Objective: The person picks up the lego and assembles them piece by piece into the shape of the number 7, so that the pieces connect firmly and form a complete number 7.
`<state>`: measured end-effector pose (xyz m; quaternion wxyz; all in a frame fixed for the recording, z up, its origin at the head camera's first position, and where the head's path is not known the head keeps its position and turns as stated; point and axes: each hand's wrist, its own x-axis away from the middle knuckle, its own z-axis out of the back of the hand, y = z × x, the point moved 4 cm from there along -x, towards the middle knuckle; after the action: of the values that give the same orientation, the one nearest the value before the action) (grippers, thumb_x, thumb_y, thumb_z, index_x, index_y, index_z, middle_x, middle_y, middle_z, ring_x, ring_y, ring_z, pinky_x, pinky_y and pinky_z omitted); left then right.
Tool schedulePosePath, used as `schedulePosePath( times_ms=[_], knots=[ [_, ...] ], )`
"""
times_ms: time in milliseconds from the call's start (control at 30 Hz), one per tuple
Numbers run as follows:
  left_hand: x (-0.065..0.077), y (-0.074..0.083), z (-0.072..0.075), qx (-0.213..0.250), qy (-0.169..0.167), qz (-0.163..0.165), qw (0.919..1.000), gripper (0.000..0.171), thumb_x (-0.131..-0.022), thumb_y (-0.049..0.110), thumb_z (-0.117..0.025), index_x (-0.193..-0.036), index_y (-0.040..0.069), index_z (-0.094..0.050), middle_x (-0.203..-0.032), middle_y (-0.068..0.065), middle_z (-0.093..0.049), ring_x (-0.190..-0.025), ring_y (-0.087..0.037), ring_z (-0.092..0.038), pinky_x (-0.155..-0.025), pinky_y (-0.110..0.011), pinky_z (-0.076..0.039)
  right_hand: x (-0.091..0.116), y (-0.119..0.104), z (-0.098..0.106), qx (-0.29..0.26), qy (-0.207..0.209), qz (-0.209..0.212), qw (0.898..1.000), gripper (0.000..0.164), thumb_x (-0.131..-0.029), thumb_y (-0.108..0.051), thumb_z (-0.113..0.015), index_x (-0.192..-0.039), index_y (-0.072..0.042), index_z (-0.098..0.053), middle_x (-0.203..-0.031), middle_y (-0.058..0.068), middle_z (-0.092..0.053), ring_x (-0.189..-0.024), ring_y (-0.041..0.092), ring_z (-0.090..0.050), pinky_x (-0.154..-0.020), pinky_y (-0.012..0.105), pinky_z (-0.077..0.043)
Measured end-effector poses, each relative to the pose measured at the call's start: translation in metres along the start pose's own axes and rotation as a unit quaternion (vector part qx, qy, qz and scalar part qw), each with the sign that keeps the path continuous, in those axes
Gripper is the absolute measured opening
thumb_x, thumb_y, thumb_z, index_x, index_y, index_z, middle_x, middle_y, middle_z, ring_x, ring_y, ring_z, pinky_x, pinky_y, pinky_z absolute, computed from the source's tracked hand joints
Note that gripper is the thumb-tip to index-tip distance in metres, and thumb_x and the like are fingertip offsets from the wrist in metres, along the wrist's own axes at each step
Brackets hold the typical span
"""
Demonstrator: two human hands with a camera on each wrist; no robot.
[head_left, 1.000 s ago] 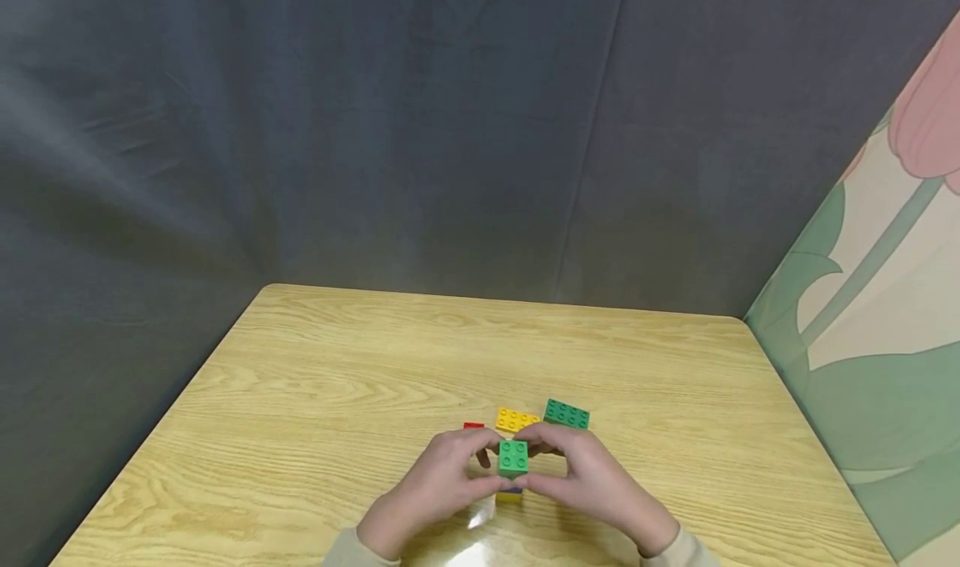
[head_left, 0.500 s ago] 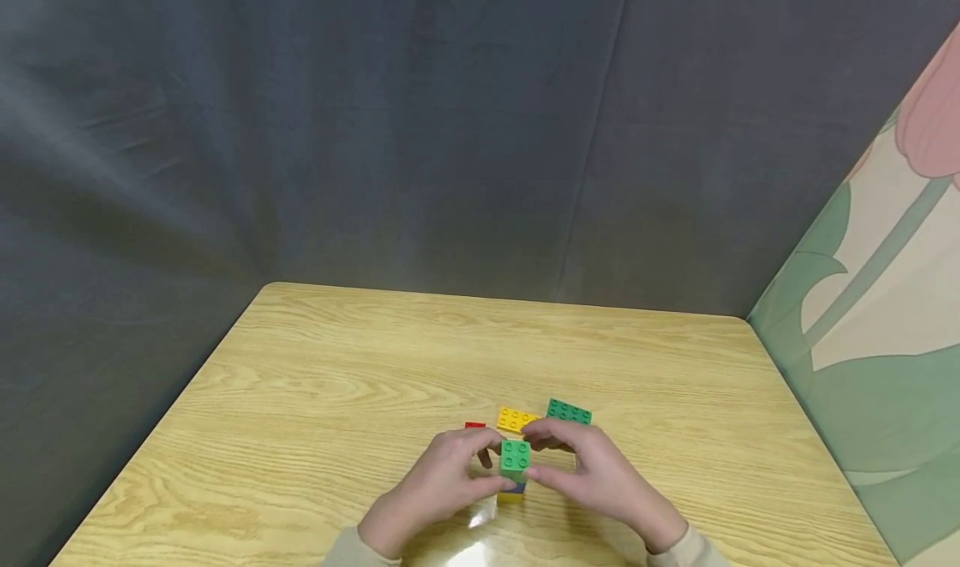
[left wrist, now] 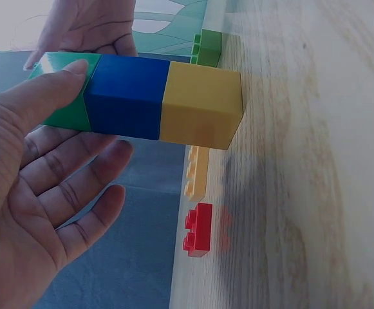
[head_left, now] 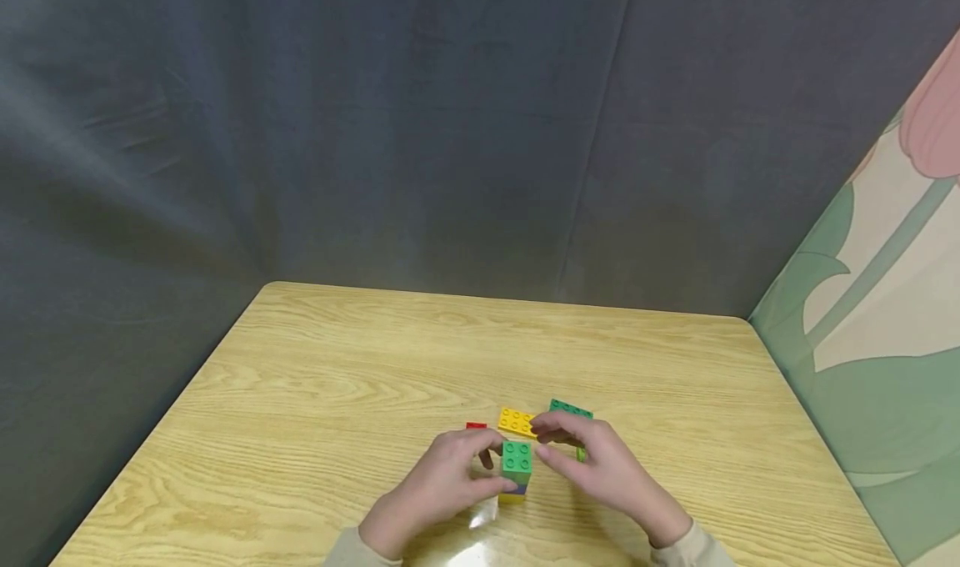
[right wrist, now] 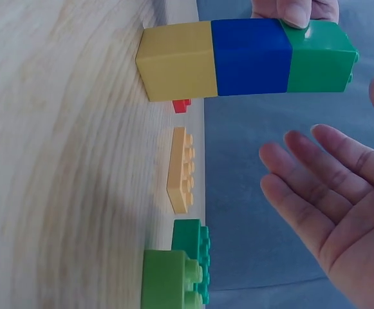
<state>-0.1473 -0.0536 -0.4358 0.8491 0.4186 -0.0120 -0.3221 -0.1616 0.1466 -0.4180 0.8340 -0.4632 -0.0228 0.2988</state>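
The left hand (head_left: 438, 475) pinches the upright stack of green, blue and yellow blocks (head_left: 517, 469) on the table (head_left: 337, 367). Right of it, the right hand (head_left: 592, 459), touching the stack a second ago, is now just apart, relaxed and empty, so only the left hand holds it

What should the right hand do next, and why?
Probably lower the right hand to the light-green block: that hand is open and holds nothing, the block sits near it, and the left hand holds the stack by its green top block.
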Motion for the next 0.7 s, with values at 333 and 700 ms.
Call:
schedulePosePath(
  times_ms=[333,700],
  knots=[
    [0.0,-0.001,0.0,0.009,-0.006,0.002,0.9999,0.024,-0.085,0.031,-0.075,-0.104,0.021,-0.063,-0.094,0.017,-0.064,-0.082,-0.002,-0.059,-0.071,-0.02,-0.051,-0.004,0.011,0.002,0.028,0.027,-0.024,0.999,0.027,-0.097,-0.028,-0.061,-0.116,-0.008,-0.065,-0.112,0.009,-0.069,-0.098,0.015,-0.066,-0.084,0.034,-0.055],
    [0.0,-0.002,0.0,0.012,-0.011,0.012,0.9998,0.024,-0.085,0.032,-0.075,-0.104,0.022,-0.063,-0.093,0.018,-0.064,-0.082,-0.002,-0.059,-0.071,-0.021,-0.051,-0.008,0.021,0.002,0.032,0.039,-0.041,0.998,0.026,-0.094,-0.023,-0.066,-0.115,-0.007,-0.066,-0.109,0.009,-0.069,-0.096,0.017,-0.067,-0.085,0.039,-0.055]
  ],
)
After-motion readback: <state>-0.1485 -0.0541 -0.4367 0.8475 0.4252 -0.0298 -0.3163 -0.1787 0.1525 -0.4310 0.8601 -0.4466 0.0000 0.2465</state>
